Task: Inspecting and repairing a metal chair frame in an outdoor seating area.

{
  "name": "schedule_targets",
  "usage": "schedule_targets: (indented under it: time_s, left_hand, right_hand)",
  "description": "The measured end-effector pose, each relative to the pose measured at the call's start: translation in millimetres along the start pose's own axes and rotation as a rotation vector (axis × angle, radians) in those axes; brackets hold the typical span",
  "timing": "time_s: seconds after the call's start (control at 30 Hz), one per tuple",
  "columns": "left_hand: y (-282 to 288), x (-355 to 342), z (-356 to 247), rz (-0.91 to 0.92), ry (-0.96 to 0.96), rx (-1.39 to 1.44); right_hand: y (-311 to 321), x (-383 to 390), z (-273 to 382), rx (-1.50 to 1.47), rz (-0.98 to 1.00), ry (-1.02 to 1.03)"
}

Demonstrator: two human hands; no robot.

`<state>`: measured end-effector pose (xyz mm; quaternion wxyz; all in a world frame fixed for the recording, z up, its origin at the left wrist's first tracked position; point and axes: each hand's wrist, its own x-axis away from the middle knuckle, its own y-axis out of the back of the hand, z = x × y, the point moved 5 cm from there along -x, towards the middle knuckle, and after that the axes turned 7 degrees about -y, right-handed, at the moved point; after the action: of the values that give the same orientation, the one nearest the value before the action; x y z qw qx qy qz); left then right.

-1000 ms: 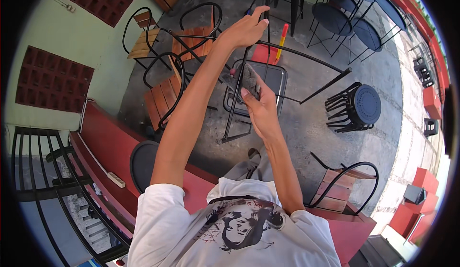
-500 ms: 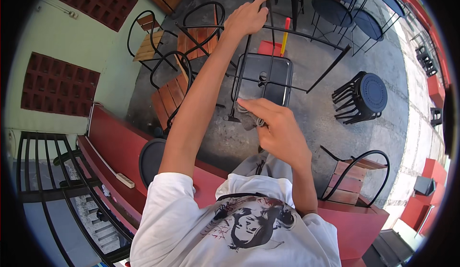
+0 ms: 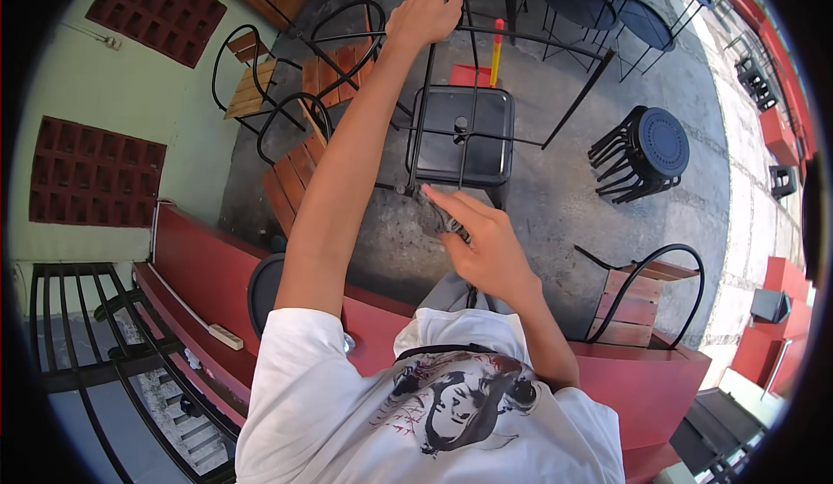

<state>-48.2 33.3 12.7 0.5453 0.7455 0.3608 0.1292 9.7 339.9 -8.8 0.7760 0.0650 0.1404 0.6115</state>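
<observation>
A: What does the person's right hand (image 3: 490,245) have hold of?

B: A bunched grey cloth (image 3: 444,219), pinched between thumb and fingers. The index finger points to the left, and the hand is mostly closed.

A: And the left hand (image 3: 425,13)?

B: It reaches to the far side, curled loosely over bars of a thin black metal frame (image 3: 577,100). The index finger stretches out along a bar; the other fingers are partly hidden.

A: Where is the frame?

B: In front of the person, spreading to the right from the left hand. One leg runs down to an end just left of the right hand's fingertips. Whether the cloth touches that end cannot be told.

A: What lies beyond the bars?

B: A black square panel with rounded corners (image 3: 486,111), seen through the frame, and past it a yellow-and-red stick (image 3: 496,59).

A: Farther out?

B: Wood-slatted chairs (image 3: 343,65) on the left, a stack of round black stools (image 3: 661,141) on the right, round black tables (image 3: 580,5) at the far right, and another slatted chair (image 3: 626,306) near on the right.
</observation>
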Motion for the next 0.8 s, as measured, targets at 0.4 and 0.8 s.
schedule_targets:
  time_s: [0.4,0.8]
  left_hand:
    - [4,0,1,-0.035,-0.025,-0.065]
    - [7,9,-6,-0.12,0.023,-0.02]
  right_hand:
    - [-17,-15,-33,-0.075,-0.348,-0.166]
    - [-31,-31,-29,0.132,-0.061,-0.054]
